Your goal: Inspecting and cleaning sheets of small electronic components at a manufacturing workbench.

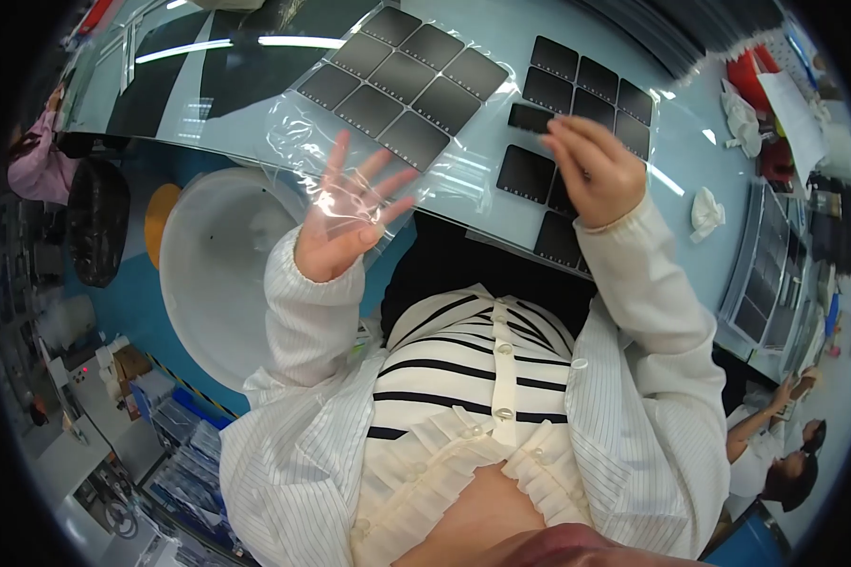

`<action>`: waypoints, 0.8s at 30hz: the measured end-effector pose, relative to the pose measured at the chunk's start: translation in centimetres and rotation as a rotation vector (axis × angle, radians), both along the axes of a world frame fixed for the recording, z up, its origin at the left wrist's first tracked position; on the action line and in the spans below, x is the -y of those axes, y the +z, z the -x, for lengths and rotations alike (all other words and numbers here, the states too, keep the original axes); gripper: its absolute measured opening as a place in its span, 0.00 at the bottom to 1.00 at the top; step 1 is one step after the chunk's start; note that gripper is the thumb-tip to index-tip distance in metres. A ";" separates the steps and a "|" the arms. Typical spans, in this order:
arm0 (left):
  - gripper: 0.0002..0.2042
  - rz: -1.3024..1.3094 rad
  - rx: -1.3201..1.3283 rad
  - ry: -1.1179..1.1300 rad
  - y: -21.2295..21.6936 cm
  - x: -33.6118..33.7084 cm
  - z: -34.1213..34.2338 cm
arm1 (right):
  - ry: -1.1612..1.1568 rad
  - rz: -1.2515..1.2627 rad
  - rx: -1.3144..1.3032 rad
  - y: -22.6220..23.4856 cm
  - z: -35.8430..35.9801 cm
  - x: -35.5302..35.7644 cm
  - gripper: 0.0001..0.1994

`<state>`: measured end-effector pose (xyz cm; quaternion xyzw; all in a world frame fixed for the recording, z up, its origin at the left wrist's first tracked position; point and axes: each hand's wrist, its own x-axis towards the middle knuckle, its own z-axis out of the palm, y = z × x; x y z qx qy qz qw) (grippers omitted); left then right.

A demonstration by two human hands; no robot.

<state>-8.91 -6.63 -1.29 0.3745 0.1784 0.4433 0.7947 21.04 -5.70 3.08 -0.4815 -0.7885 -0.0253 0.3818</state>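
My left hand (342,219) is open with its fingers spread, behind or inside a loose sheet of clear plastic film (293,132) at the table's near edge. Beyond it, a block of dark rectangular panels (405,76) with rounded corners lies in rows, with film around it. Between thumb and fingertips, my right hand (603,175) pinches one dark panel (529,118), tilted so that it looks narrow. Around and under this hand lies a second group of dark panels (550,87) on the table; the hand and sleeve hide some of them.
The pale glossy table (482,203) reflects ceiling lights. A large white tub (213,274) stands on the floor at left, beside a black bag (97,222). Crumpled white tissue (706,214) lies at right, near a rack of dark panels (761,269). Other people are at both sides.
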 end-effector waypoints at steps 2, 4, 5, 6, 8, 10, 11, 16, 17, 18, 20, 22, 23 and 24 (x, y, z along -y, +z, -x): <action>0.51 0.017 0.045 0.027 -0.2 0.1 0.0 | -0.009 0.012 0.084 -0.6 0.1 0.9 0.09; 0.53 0.038 0.071 0.049 -0.2 0.0 0.1 | -0.002 0.016 0.171 -0.8 0.1 1.2 0.09; 0.55 0.008 0.068 0.041 -0.2 -0.1 0.1 | -0.031 -0.011 0.200 -0.9 0.0 1.3 0.09; 0.56 -0.011 0.052 0.039 -0.1 -0.3 0.0 | -0.070 -0.026 0.223 -0.9 0.0 1.3 0.09; 0.57 -0.008 0.087 0.045 0.1 -0.5 0.0 | -0.076 -0.049 0.252 -1.0 -0.1 1.2 0.08; 0.58 0.007 0.107 0.054 0.5 -0.6 -0.2 | -0.095 -0.058 0.272 -1.1 -0.2 1.0 0.08; 0.58 0.029 0.139 0.047 0.7 -0.7 -0.2 | -0.096 -0.029 0.255 -1.1 -0.2 1.0 0.09; 0.55 0.476 0.162 0.235 1.8 -0.6 -0.1 | -0.058 -0.006 0.243 -1.3 -0.5 0.7 0.09; 0.52 0.378 0.266 0.147 1.9 -0.8 0.0 | -0.074 0.007 0.264 -1.4 -0.5 0.7 0.09; 0.48 0.282 0.337 0.076 1.9 -0.9 0.1 | -0.092 0.022 0.280 -1.4 -0.6 0.7 0.09; 0.46 0.320 0.310 0.099 1.9 -0.8 0.3 | -0.084 0.029 0.269 -1.5 -0.7 0.7 0.08; 0.43 0.361 0.254 0.140 2.0 -0.6 0.7 | -0.078 0.037 0.253 -1.5 -0.7 0.7 0.08; 0.42 0.337 0.151 0.130 2.2 -0.6 0.9 | -0.070 0.032 0.272 -1.5 -0.8 0.7 0.08; 0.41 0.312 0.047 0.117 2.3 -0.6 1.1 | -0.072 0.031 0.280 -1.5 -0.7 0.6 0.08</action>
